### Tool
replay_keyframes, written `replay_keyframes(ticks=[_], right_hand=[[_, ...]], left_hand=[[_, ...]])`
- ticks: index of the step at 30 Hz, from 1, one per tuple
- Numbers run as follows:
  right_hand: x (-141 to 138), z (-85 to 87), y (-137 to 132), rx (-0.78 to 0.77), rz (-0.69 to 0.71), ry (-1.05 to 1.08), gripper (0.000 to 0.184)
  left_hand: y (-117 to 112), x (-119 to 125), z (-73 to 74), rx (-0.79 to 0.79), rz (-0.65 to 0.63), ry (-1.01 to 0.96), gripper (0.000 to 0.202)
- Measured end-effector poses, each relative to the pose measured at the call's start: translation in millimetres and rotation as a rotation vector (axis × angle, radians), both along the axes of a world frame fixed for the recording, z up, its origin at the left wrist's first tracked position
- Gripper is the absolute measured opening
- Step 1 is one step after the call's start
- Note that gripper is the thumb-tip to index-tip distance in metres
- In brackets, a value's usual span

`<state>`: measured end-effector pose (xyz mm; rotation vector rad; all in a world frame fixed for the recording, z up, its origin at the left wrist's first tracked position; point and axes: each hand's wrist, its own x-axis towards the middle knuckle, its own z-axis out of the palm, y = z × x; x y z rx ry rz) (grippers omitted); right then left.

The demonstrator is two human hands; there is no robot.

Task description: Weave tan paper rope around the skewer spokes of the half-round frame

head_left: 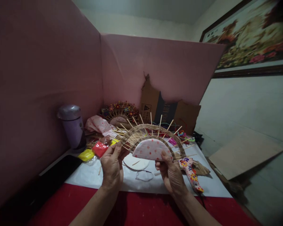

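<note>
Both hands hold up a half-round craft piece [153, 149] with a pink, red-spotted cloth centre. Thin wooden sticks fan out from its curved edge, and brown twine is woven through them in two arcs, with a gap between the arcs. My left hand [113, 164] pinches the left end of the outer twine arc, near the lowest sticks. My right hand [171, 172] grips the lower right of the cloth centre, thumb on the front. Below the piece, a white disc [136, 163] is partly hidden on the white sheet [89, 175].
A flower-patterned, glue-gun-shaped tool [191, 174] lies at right. Left stand a purple cup [73, 128] and red and yellow packets [100, 149]. Behind are a similar half-round piece with coloured tips [122, 110], torn cardboard [151, 97] and a pink partition [155, 59].
</note>
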<state>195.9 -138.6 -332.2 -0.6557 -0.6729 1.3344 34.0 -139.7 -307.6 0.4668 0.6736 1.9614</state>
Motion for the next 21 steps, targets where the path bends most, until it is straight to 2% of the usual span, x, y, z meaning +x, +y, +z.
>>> replay_keyframes(ticks=[8,10,13,16,18,21], right_hand=[[-4,1.6,5,0.038,-0.022,0.027,0.022],[-5,2.0,7,0.076,-0.017,0.027,0.021],[-6,2.1,10,0.089,-0.059,0.05,0.021],[-9,1.7,10,0.104,-0.052,0.06,0.022],[-13,0.7,7,0.115,0.007,0.046,0.023],[-21,-2.1,1,0.12,0.064,-0.002,0.023]], left_hand=[[0,1,7.4,-0.032,-0.008,-0.039,0.001],[1,3,6.8,-0.009,-0.087,-0.057,0.005],[3,11,-2.7,-0.037,-0.221,-0.046,0.017],[4,26,-17.6,-0.08,-0.452,0.073,0.038],[3,39,-24.9,-0.115,-0.557,0.124,0.041],[-2,51,-27.5,-0.153,-0.675,0.134,0.035]])
